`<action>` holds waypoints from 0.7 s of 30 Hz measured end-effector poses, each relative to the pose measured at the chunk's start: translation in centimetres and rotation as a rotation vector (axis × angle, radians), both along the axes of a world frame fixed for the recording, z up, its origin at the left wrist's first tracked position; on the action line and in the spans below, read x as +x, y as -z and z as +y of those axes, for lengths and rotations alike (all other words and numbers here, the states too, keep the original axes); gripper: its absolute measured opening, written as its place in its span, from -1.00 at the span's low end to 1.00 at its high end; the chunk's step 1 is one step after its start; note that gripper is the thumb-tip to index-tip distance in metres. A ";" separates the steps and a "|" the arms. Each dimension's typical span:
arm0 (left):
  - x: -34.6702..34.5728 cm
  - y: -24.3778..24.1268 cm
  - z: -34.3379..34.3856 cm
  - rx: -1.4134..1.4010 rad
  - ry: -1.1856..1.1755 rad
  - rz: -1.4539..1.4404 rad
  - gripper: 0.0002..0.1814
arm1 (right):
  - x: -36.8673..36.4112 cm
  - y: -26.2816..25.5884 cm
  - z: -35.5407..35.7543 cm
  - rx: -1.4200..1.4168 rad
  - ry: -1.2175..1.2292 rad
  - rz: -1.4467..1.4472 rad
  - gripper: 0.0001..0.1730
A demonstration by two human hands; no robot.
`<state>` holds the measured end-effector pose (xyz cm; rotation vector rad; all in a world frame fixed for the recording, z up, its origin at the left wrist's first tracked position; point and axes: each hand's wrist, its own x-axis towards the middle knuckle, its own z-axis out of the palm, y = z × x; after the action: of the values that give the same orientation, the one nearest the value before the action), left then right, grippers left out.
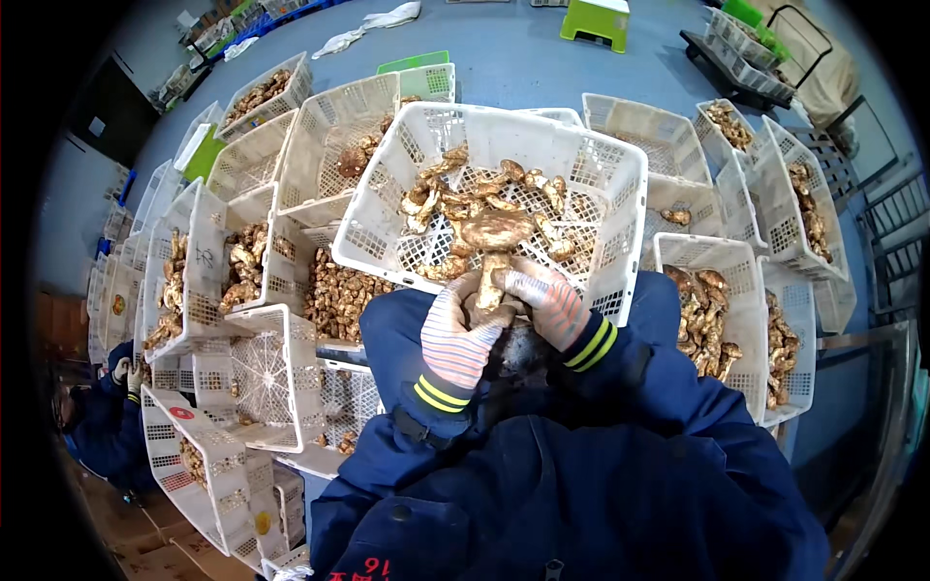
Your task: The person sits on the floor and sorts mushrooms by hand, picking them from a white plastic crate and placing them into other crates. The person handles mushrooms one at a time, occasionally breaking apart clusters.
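A large brown-capped mushroom (pixel 497 231) stands cap up between my hands, over the near rim of a white plastic crate (pixel 617 167). My left hand (pixel 459 338), in a striped knit glove, grips its stem from the left. On the stem's other side, my right hand (pixel 550 299), gloved alike, has its fingers against it. Behind the held one, several smaller mushrooms (pixel 443 196) lie on the crate's perforated floor. The crate rests at my knees. Part of the fingers is hidden behind the stem and each other.
Crates surround me: small mushrooms (pixel 341 294) fill one at left, longer ones (pixel 705 319) lie in a crate at right. A co-worker (pixel 116 428) in dark clothing is at far left. A green step stool (pixel 596 22) and a loaded cart (pixel 737 72) stand farther off.
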<state>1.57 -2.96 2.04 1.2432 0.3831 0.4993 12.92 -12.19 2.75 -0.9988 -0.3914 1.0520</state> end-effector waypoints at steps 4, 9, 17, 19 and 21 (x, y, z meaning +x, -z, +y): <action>0.0 1.3 0.8 0.580 -0.032 0.009 -0.33 | 0.7 0.7 0.5 -0.067 0.113 0.098 -0.58; -0.3 0.9 1.7 -0.121 -0.051 0.113 -0.42 | 2.5 0.2 -0.2 0.182 0.019 0.055 -0.45; -0.6 1.1 0.7 -0.592 0.414 0.009 -0.35 | 2.5 0.3 -0.3 0.062 -0.114 0.247 -0.40; -0.4 0.9 0.7 -0.556 0.363 -0.002 -0.40 | 2.0 0.5 -0.1 0.103 -0.074 0.189 -0.39; -0.7 2.0 1.5 -0.482 0.370 0.025 -0.44 | 1.9 0.6 0.0 0.143 -0.053 0.139 -0.37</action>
<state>0.83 -1.43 0.02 0.8243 0.2642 0.0642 14.85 -12.16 2.20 -0.7870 -0.3749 1.1188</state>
